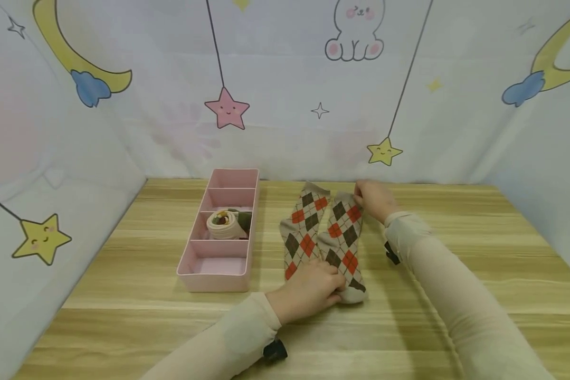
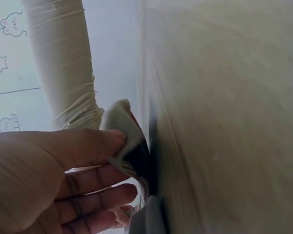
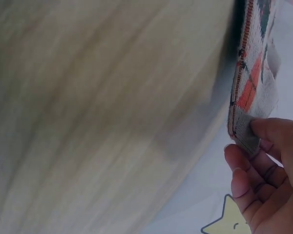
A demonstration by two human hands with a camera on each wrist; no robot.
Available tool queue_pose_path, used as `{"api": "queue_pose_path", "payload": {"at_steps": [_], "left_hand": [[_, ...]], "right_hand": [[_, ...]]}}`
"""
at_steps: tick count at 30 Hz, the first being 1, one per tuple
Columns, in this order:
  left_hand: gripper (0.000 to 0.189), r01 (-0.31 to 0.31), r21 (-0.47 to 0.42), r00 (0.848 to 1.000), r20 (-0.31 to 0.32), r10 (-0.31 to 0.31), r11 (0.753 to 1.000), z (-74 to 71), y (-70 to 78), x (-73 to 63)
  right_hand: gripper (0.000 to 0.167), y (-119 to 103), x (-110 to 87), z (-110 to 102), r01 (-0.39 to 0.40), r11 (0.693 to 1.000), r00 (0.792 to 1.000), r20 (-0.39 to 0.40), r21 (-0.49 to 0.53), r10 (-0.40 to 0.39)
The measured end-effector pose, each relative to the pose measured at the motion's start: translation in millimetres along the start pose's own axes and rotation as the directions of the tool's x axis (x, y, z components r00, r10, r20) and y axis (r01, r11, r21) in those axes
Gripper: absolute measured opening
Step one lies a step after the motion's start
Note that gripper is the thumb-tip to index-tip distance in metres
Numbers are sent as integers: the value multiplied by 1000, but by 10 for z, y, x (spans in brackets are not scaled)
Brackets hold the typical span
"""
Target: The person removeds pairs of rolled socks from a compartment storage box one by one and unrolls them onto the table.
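Two beige argyle socks with red and dark diamonds lie side by side on the table, the left sock (image 1: 306,208) and the right sock (image 1: 345,232). Near the toe end, my left hand (image 1: 309,290) pinches the right sock between thumb and fingers; the left wrist view has its grey toe (image 2: 121,122) lifted at the thumb. That hand covers the left sock's toe in the head view. At the far end my right hand (image 1: 376,199) pinches the corner of the right sock's cuff (image 3: 246,131), slightly raised from the table.
Left of the socks stands a pink divided box (image 1: 252,248) on the wooden table (image 1: 138,264). One of its compartments holds a rolled cream sock (image 1: 223,228) with dark green parts. A patterned cloth wall (image 1: 285,132) closes off the back and sides.
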State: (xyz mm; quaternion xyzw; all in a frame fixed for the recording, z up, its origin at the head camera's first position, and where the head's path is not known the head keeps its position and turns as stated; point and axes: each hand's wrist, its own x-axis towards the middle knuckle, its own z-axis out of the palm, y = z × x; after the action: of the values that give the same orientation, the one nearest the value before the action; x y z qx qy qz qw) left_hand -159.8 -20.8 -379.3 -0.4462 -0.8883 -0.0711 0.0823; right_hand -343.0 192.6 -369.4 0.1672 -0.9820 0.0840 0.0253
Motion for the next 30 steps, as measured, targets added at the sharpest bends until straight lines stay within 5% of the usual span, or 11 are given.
{"api": "queue_pose_path", "payload": {"at_steps": [17, 30], "left_hand": [[10, -53, -30, 997, 57, 55, 998, 56, -62, -24], [22, -31, 9, 999, 22, 31, 999, -194, -112, -95]], "right_hand": [[15, 24, 19, 106, -1, 999, 999, 49, -39, 3], [31, 33, -15, 70, -42, 999, 998, 46, -17, 43]]}}
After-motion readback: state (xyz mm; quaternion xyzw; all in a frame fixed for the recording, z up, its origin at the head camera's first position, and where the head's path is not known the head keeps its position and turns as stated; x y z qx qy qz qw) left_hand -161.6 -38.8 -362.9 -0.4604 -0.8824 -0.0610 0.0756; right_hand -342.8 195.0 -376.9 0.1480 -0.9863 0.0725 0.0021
